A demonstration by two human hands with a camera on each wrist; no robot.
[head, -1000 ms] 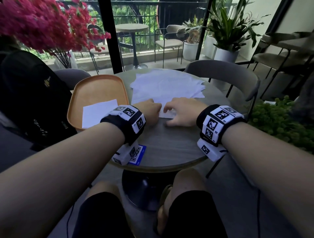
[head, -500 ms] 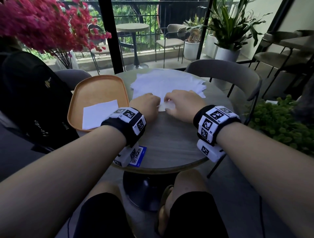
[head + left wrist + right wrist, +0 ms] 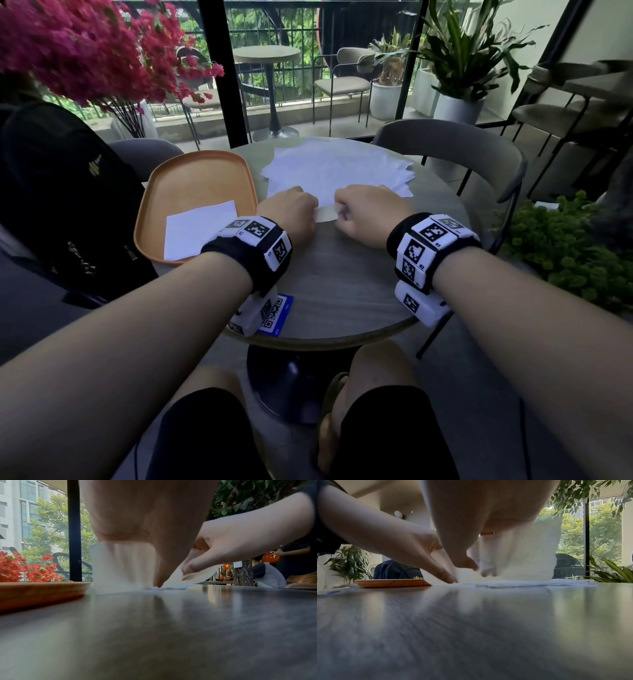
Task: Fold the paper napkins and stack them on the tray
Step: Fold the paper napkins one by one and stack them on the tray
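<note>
Left hand (image 3: 287,215) and right hand (image 3: 368,214) pinching the near edge of the top paper napkin (image 3: 326,213), lifted off the loose napkin pile (image 3: 337,168) beside the tray (image 3: 191,171); uneven pull likely to skew the fold or drag sheets beneath.

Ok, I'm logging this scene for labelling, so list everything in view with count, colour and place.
lifted napkin: one, white, near edge raised off the pile
napkin pile: several, white, table's far side
folded napkin: one, white, in the tray
tray: one, orange-brown, table's left
table: one, grey, round
QR card: one, blue, near table edge
flowers: pink, upper left
left hand: pinches lifted napkin
right hand: pinches lifted napkin
</note>
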